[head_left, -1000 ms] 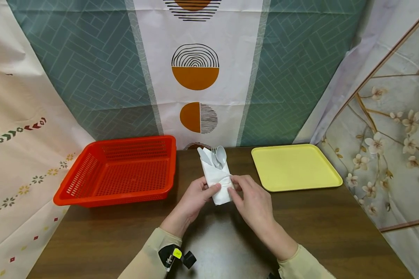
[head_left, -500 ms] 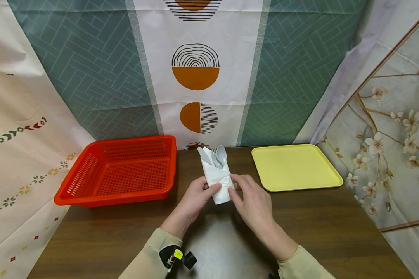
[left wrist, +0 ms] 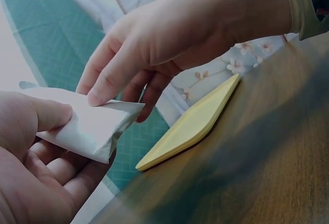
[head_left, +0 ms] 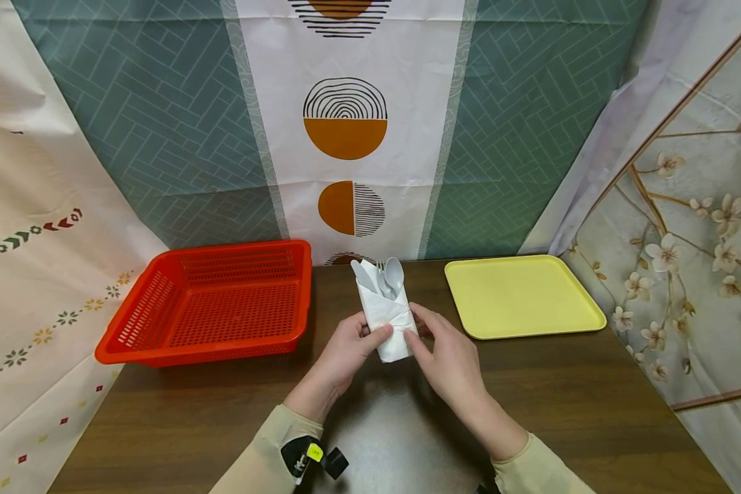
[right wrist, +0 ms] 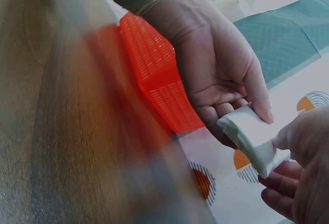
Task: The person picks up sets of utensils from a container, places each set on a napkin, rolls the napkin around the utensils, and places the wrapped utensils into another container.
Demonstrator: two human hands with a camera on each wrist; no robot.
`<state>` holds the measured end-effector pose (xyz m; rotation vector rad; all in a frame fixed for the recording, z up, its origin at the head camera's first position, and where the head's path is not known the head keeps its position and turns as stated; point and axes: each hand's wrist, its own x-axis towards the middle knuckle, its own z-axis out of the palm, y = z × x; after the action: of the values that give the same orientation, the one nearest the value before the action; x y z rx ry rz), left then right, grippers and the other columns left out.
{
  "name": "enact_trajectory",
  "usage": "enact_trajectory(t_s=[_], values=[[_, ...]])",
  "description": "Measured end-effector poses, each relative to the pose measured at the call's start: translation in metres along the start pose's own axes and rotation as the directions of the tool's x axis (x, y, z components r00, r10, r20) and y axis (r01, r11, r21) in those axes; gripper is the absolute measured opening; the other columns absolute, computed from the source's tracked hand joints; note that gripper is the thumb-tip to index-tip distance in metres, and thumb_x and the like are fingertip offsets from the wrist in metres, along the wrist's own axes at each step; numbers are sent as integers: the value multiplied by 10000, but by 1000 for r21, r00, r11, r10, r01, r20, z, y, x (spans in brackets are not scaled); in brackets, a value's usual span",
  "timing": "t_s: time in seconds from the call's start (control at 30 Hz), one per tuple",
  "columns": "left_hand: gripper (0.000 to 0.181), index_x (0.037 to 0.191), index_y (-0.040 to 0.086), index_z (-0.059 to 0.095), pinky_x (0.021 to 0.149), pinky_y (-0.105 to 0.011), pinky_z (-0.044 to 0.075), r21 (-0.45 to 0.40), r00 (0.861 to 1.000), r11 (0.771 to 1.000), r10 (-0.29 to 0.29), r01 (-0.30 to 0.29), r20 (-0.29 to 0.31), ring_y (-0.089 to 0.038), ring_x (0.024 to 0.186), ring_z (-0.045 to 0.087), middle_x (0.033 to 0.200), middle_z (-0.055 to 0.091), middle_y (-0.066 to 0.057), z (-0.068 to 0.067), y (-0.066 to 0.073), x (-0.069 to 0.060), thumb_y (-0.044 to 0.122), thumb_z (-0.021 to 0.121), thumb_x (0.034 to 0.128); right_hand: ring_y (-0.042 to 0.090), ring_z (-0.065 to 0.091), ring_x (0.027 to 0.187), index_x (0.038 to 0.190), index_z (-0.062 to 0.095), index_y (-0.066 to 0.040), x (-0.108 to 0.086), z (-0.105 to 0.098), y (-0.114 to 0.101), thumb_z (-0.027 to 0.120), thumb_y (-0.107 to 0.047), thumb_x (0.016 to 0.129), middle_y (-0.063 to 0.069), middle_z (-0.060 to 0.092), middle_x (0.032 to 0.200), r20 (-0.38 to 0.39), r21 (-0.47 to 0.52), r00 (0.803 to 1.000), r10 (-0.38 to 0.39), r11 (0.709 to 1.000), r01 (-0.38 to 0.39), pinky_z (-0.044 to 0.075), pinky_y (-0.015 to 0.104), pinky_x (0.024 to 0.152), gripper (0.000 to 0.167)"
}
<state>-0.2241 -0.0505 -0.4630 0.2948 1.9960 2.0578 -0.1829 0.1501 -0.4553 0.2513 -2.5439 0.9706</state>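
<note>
A white paper napkin point(head_left: 383, 312) is folded into a pouch, held upright and tilted a little in the head view. From its top stick out a light grey plastic knife point(head_left: 361, 274), a fork point(head_left: 383, 280) and a spoon point(head_left: 394, 273). My left hand point(head_left: 339, 348) grips the pouch's left side, thumb across the front and fingers behind. On the right edge, my right hand point(head_left: 453, 353) pinches it, thumb in front. A thin line, crease or band, crosses the napkin near the right fingers. Both wrist views show the napkin's lower end point(left wrist: 87, 121) between the hands.
A red perforated plastic basket point(head_left: 234, 353) stands at the back left of the dark wooden table point(head_left: 222, 425). At the back right lies a yellow tray point(head_left: 521, 298). Patterned cloths hang behind and at both sides.
The cutlery pouch has shifted very slightly to the right. My right index finger has moved a little upward along the napkin's edge; the left hand keeps its grip.
</note>
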Motion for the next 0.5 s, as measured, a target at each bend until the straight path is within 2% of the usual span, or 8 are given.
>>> enact_trajectory(t_s=[0.23, 0.5], values=[[355, 1372, -47, 681, 997, -392, 597, 1, 1000, 1000, 18, -18, -7, -230, 1059, 716, 1232, 766, -150, 2, -1, 0, 134, 727, 1070, 193, 733, 1033, 1486, 694, -154, 3, 0, -1, 850, -171, 999, 4, 786, 1177, 66, 170, 990, 129, 976, -138, 605, 448, 870, 512], [355, 1366, -62, 681, 938, -345, 588, 7, 998, 999, 50, -50, -23, -219, 1052, 697, 1216, 756, -144, 5, -2, -2, 105, 733, 1057, 181, 723, 1031, 1447, 722, -139, 5, -1, 0, 850, -130, 993, 16, 787, 1155, 95, 264, 978, 186, 942, -205, 614, 393, 891, 472]])
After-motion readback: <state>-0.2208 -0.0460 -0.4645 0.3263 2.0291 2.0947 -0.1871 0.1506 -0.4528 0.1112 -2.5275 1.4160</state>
